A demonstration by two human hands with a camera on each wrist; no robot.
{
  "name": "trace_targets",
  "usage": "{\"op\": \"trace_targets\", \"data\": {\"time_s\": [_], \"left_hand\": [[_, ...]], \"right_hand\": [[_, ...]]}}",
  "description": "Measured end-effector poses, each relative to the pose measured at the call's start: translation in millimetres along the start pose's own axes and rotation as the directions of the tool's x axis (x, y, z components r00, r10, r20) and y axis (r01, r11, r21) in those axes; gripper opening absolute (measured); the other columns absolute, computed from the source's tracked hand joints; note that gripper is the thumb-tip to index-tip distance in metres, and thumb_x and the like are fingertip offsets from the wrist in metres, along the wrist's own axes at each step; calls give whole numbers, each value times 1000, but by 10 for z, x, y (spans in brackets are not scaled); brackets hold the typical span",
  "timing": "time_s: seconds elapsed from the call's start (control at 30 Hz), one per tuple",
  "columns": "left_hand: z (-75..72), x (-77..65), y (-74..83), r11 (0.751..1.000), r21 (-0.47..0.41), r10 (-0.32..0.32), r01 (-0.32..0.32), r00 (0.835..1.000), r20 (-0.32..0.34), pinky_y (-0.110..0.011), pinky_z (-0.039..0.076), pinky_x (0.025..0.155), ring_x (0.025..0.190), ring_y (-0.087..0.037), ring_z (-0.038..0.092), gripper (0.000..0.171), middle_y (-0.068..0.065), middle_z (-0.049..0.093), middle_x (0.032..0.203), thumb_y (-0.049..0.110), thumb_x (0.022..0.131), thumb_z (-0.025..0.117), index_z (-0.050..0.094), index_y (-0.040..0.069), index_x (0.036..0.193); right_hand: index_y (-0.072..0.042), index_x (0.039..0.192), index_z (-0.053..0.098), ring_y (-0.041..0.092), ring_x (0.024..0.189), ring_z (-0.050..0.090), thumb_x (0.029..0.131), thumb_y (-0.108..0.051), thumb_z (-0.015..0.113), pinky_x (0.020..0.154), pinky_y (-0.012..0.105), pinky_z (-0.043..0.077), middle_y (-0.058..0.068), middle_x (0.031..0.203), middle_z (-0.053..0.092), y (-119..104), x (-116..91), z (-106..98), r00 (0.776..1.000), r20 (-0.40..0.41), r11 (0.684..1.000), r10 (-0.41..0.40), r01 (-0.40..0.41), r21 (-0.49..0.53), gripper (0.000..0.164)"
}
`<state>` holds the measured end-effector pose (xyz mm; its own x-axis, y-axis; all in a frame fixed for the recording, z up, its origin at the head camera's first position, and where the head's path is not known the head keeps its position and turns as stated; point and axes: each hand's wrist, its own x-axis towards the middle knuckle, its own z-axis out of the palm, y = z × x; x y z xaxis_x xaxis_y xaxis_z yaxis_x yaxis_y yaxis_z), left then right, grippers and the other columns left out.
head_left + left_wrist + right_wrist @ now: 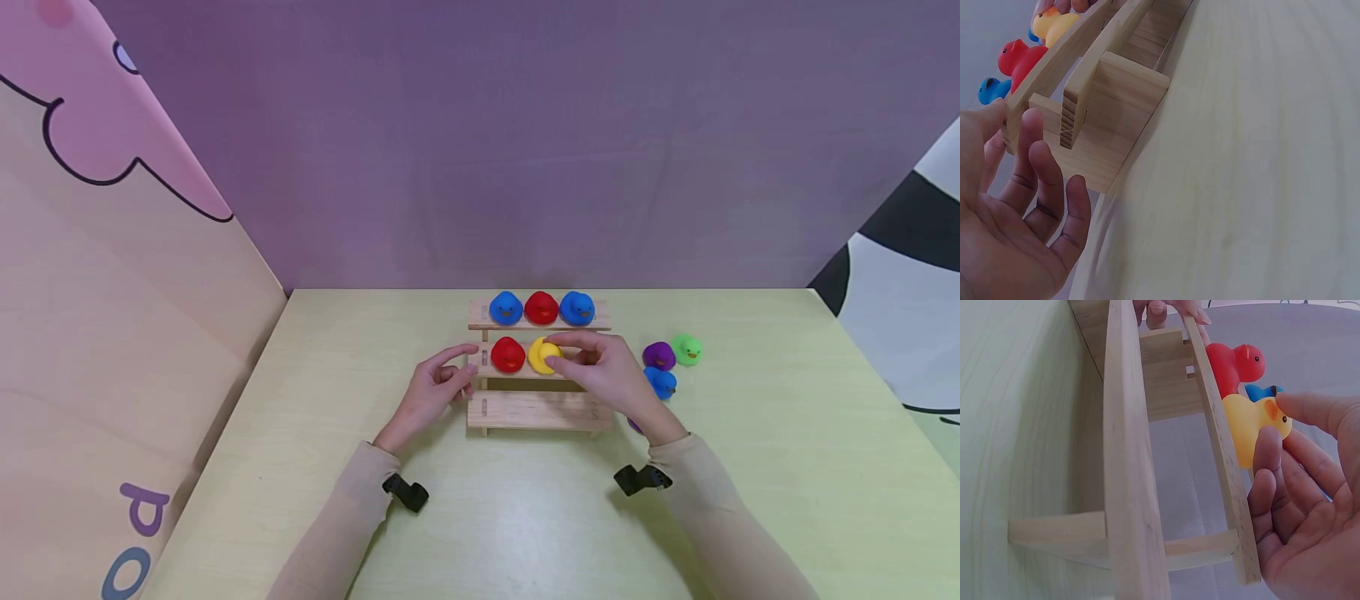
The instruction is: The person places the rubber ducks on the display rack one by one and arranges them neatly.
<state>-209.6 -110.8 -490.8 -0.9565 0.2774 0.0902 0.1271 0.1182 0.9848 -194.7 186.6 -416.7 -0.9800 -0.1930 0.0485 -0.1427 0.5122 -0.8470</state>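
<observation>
A three-step wooden rack (540, 411) stands on the table. My left hand (438, 385) holds the left end of its middle step, with thumb and fingertips at the board's edge; its other fingers (1074, 219) curve loosely below. On that step sits a red rubber duck (507, 355). Right beside it, my right hand (611, 372) pinches a yellow rubber duck (543, 356) between thumb and index finger. In the right wrist view the yellow duck (1244, 428) is upright over the board, close to the red duck (1229, 365).
The top step carries a blue duck (506, 308), a red duck (542, 308) and another blue duck (577, 308). Right of the rack lie a purple duck (659, 356), a green duck (687, 350) and a blue duck (661, 383). A purple wall (547, 167) rises behind the table.
</observation>
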Motion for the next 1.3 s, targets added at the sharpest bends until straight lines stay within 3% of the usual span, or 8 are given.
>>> {"op": "trace_targets", "data": {"time_s": [0.53, 0.77, 0.9, 1.07, 1.3], "left_hand": [[6, -4, 0, 1000, -3, -8, 8, 1000, 1, -24, 50, 66, 73, -22, 62, 38, -8, 70, 76, 19, 107, 67, 65, 12, 144], [6, -11, 13, 1000, 10, -13, 13, 1000, 2, -24, 49, 66, 75, -23, 61, 38, -10, 70, 78, 20, 107, 66, 65, 14, 144], [-1, -11, 5, 1000, 12, -11, 11, 1000, 3, -25, 50, 68, 75, -24, 61, 38, -14, 70, 79, 22, 107, 66, 65, 15, 145], [0, -15, 12, 1000, 17, -14, 14, 1000, 4, -25, 50, 68, 75, -23, 61, 38, -7, 70, 77, 23, 107, 67, 65, 16, 145], [0, -11, 21, 1000, 19, -20, 20, 1000, 3, -25, 51, 69, 76, -23, 61, 39, -7, 70, 78, 24, 107, 67, 65, 17, 145]], "right_hand": [[-15, 131, 76, 23, 88, 72, 98, -33, 80, 72, 28, 58, 11, 133, 73, -21, -42, -37, 1000, 5, 1000, -12, 12, 29, 38], [-14, 132, 75, 36, 91, 69, 99, -34, 78, 70, 26, 57, 12, 133, 73, 10, -65, -101, 1000, 10, 1000, -12, 12, 25, 39], [-14, 131, 75, 30, 91, 71, 99, -35, 78, 73, 27, 57, 10, 132, 74, 47, -78, -144, 1000, 8, 999, -15, 15, 28, 38], [-13, 129, 76, 21, 88, 73, 99, -35, 78, 75, 26, 57, 10, 132, 75, 90, -100, -208, 999, -7, 999, -31, 31, 29, 37], [-14, 129, 76, 20, 90, 75, 100, -35, 77, 79, 24, 57, 9, 137, 73, 140, -116, -279, 999, -17, 999, -39, 39, 21, 36]]}}
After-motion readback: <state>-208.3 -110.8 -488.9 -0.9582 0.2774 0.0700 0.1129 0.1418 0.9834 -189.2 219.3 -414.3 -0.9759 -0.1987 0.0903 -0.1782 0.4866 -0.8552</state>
